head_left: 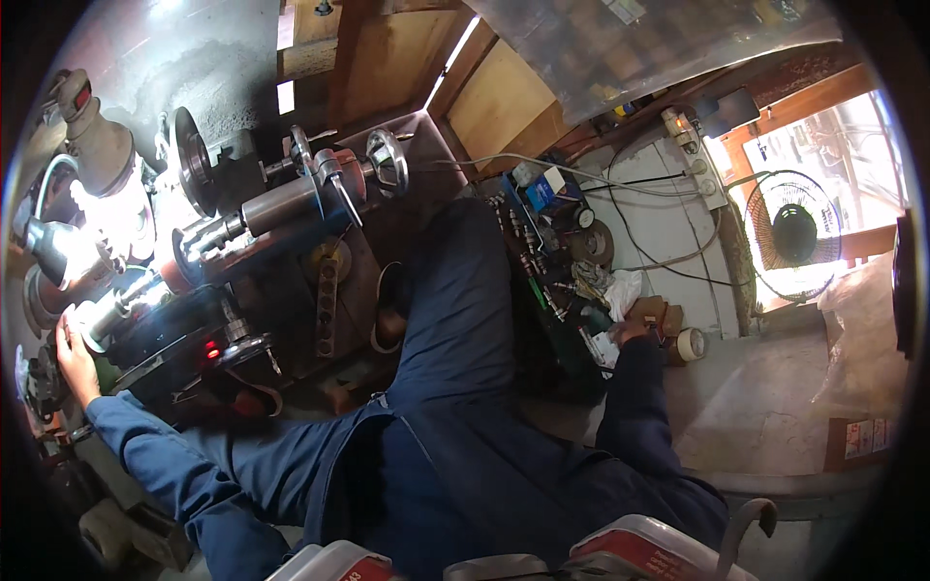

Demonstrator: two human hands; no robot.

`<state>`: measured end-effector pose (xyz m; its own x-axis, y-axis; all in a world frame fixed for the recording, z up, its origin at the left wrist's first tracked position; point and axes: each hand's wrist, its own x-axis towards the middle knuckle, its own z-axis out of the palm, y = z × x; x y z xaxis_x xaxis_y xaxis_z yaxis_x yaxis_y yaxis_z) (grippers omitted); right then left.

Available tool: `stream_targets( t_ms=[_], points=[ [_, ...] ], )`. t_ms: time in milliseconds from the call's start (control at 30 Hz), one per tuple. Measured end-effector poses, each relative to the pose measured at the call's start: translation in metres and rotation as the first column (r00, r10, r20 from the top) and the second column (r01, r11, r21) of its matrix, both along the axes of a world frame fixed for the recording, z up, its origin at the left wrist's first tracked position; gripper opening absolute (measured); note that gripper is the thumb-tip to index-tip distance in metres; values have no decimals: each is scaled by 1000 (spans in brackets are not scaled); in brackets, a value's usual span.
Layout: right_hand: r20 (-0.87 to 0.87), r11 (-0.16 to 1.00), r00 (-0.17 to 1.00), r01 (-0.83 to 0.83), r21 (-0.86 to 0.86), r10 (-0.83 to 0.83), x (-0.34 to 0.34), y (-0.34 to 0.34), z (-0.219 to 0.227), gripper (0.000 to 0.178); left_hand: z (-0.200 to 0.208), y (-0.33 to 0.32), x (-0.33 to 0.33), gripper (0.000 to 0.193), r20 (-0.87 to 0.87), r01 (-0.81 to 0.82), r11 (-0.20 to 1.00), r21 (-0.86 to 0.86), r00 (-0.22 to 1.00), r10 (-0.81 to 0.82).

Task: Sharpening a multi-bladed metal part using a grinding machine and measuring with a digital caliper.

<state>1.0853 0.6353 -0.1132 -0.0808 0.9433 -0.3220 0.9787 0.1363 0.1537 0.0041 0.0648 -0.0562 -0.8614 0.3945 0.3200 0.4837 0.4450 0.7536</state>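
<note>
At the far left, my left hand [77, 360] lies with its fingers stretched out along the side of a round metal part [100, 324] on a lathe, touching or very close to it. Glare washes out part of this spot. The lathe's tailstock [281, 205] points toward that end, with a handwheel [387, 162] behind it. Over on the right, my right hand [630, 331] reaches down to a cluttered bench, beside a white paper-like thing [603, 349] and a brown box [655, 315]. Its fingers are small and partly hidden, so a grip cannot be made out.
Bright work lamps [102, 160] stand over the lathe. A row of small tools [528, 254], a blue box [554, 189] and tape rolls [690, 345] lie on the right bench. Cables [668, 261] run toward a desk fan [794, 232] by the window. My leg [460, 300] stretches between lathe and bench.
</note>
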Motion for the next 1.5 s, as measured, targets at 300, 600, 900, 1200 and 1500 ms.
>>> stream_targets(
  t_ms=[300, 600, 900, 1200, 1500],
  points=[
    [-157, 708, 867, -268, 653, 474, -357, -49, 268, 30, 8, -8, 17, 38, -23, -43, 999, 22, 999, 43],
    [76, 317, 602, -519, 794, 795, -491, -112, 336, 37, 22, 9, 42, 36, -50, -121, 992, 33, 991, 122],
    [165, 174, 392, -694, 698, 905, -577, -162, 348, 38, 50, 25, 68, 27, -88, -184, 983, 14, 979, 185],
    [166, 97, 267, -752, 652, 949, -637, -190, 340, 41, 53, 20, 72, 32, -65, -177, 983, 41, 982, 179],
    [-266, 344, 223, -510, 788, 938, -650, -179, 289, 32, 69, 7, 83, 31, -173, -126, 992, 23, 977, 128]
  ],
)
